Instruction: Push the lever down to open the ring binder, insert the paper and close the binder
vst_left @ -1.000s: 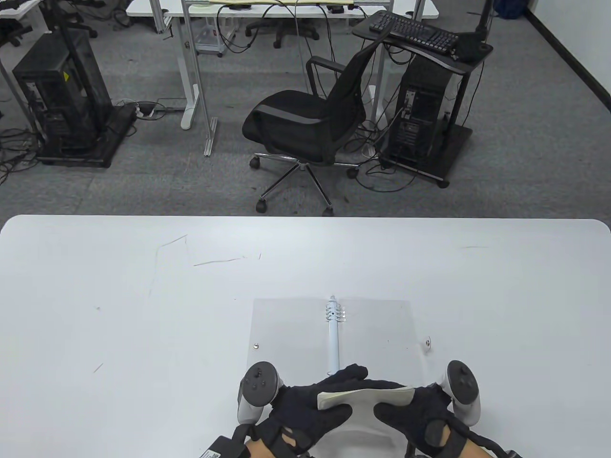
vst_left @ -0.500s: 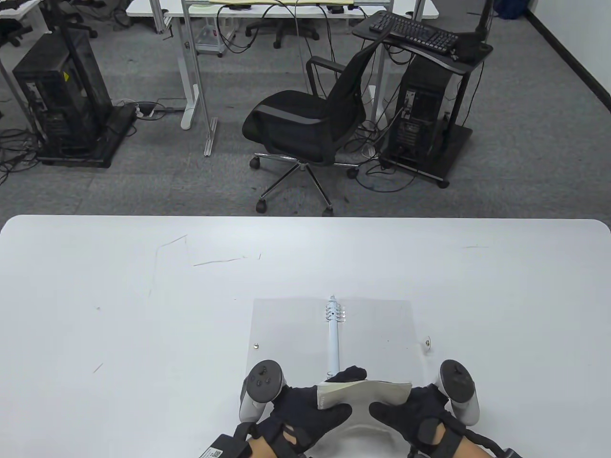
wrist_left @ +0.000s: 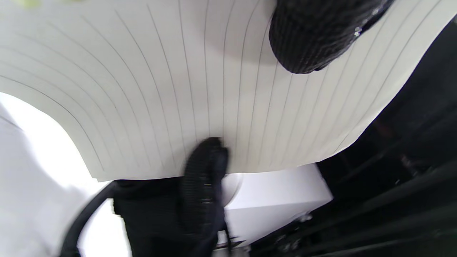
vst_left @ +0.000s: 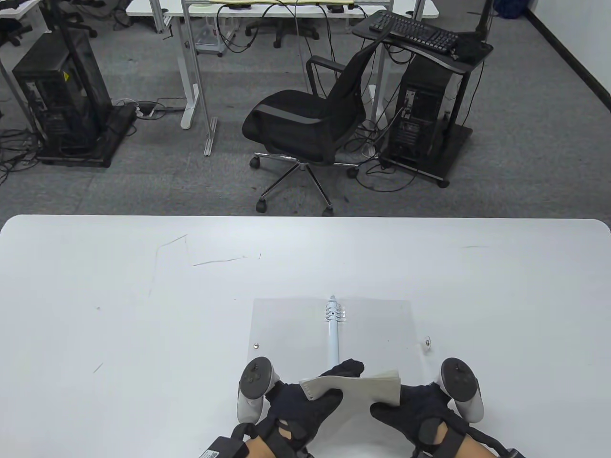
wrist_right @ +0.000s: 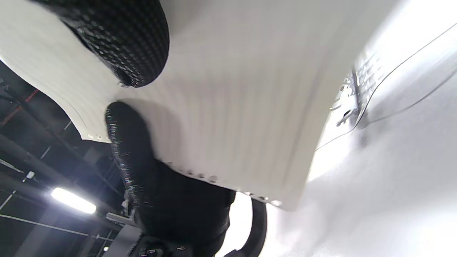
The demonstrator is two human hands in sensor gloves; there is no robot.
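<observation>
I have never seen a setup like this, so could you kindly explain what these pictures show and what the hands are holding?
A person in black sensor gloves works at a white table; the grey devices strapped to the hands are trackers. One camera looks down from above; two more sit on the wrists, so those views are close and tilted. An open binder lies flat, its white ring spine in the middle. The left hand and right hand together hold a bent stack of lined, hole-punched paper above the binder's near edge.
</observation>
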